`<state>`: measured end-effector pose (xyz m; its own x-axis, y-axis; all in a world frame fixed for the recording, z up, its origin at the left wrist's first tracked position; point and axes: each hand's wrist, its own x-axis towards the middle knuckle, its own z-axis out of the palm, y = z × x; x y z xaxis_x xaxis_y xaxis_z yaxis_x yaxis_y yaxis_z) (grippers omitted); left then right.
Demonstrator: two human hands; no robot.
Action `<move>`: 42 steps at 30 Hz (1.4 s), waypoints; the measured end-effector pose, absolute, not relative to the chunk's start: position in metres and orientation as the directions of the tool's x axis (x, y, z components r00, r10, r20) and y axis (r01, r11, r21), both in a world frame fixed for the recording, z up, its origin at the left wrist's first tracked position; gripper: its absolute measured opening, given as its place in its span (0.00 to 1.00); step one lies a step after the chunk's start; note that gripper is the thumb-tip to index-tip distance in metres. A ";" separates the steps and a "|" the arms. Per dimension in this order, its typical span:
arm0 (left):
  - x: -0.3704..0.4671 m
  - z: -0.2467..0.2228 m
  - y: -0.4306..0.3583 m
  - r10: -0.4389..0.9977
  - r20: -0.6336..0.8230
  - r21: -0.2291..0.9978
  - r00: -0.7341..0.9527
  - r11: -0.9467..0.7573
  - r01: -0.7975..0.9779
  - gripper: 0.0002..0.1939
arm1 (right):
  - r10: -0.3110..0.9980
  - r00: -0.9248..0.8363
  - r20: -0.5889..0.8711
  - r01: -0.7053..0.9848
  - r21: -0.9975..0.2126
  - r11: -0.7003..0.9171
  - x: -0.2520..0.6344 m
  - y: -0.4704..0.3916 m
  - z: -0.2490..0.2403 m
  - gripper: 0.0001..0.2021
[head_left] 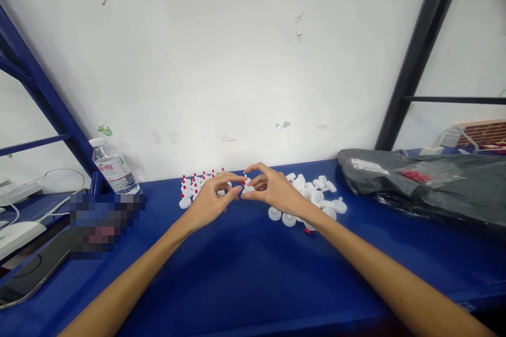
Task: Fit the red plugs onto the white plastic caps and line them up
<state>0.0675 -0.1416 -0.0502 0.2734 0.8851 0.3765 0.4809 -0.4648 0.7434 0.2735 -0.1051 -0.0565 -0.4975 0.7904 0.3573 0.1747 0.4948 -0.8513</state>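
Between my hands, above the blue table (pixel 237 268), is a small white nozzle cap (pixel 247 189) with a red tip cap (pixel 244 183). My right hand (pixel 276 188) is closed, pinching the white nozzle cap between thumb and fingers. The thumb and index fingertip of my left hand (pixel 213 194) meet around the red tip cap. Left of my hands, several white nozzle caps with red tips (pixel 185 202) stand upright in rows, partly hidden by my left hand. On the right lies a loose pile of white nozzle caps (pixel 316 196), with a red piece (pixel 307 231) near it.
A clear water bottle (pixel 114 168) stands at the back left by a blue frame post (pixel 43 84). A phone (pixel 35 268) and a pixelated patch are at left. A grey plastic bag (pixel 427 184) lies at right. The white wall (pixel 245 63) rises behind the table.
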 end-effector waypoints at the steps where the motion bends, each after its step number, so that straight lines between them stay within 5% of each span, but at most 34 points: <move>1: 0.067 -0.051 -0.141 0.894 0.369 0.757 0.256 -0.448 0.476 0.17 | 0.781 -0.503 0.370 0.181 -0.839 0.514 0.273 -0.106 -0.057 0.24; 9: 0.066 -0.056 -0.136 0.921 0.345 0.782 0.183 -0.390 0.486 0.16 | 0.778 -0.492 0.392 0.256 -0.789 0.559 0.269 -0.106 -0.060 0.27; 18: 0.041 -0.083 -0.109 0.849 0.483 0.367 0.214 -0.418 0.831 0.11 | 0.847 -0.319 0.425 0.360 -0.773 0.523 0.277 -0.110 -0.043 0.14; 32: 0.037 -0.091 -0.096 0.838 0.471 0.150 0.274 -0.382 0.912 0.11 | 0.835 -0.307 0.457 0.403 -0.732 0.549 0.277 -0.109 -0.045 0.10; 42: 0.032 -0.082 -0.099 0.862 0.465 0.139 0.203 -0.297 0.945 0.10 | 0.827 -0.336 0.450 0.797 -0.333 0.505 0.300 -0.083 -0.049 0.10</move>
<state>0.0319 -0.0989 -0.0818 0.2027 0.8617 0.4652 0.9446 -0.2972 0.1390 0.3001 -0.0833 -0.0494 -0.3362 0.8275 0.4497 0.7967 0.5046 -0.3328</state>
